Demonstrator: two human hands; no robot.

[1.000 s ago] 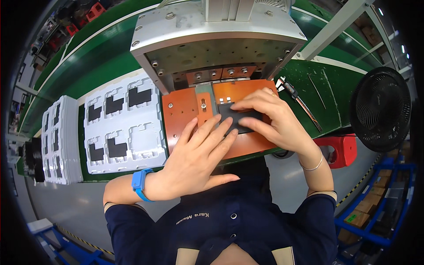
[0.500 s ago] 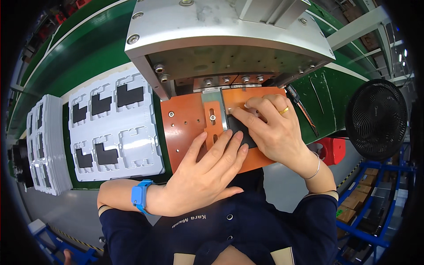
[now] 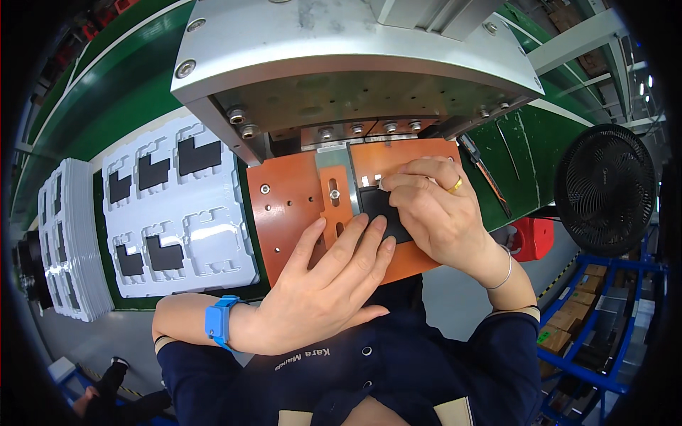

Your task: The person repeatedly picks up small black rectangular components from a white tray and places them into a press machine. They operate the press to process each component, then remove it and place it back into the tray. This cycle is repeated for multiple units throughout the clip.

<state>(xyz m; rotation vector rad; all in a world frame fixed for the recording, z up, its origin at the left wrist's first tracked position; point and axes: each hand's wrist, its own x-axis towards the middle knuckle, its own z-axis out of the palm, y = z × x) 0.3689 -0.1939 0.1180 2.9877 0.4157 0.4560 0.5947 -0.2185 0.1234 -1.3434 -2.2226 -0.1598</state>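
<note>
Centre frame: black L-shaped part [image 3: 380, 209] pinned flat on orange fixture plate [image 3: 288, 206] by left hand [image 3: 320, 291] fingertips, right hand [image 3: 440, 213] pinching its top edge, presumably for alignment; white part tray [image 3: 177, 213] at left.

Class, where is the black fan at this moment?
In the head view, the black fan stands at the far right, beyond the right hand and above the blue shelving.

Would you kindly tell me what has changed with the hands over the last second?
The left hand slid left, off the right hand, its fingertips now on the black part. The right hand stayed pressing that part on the orange plate. The white tray is unchanged.
</note>
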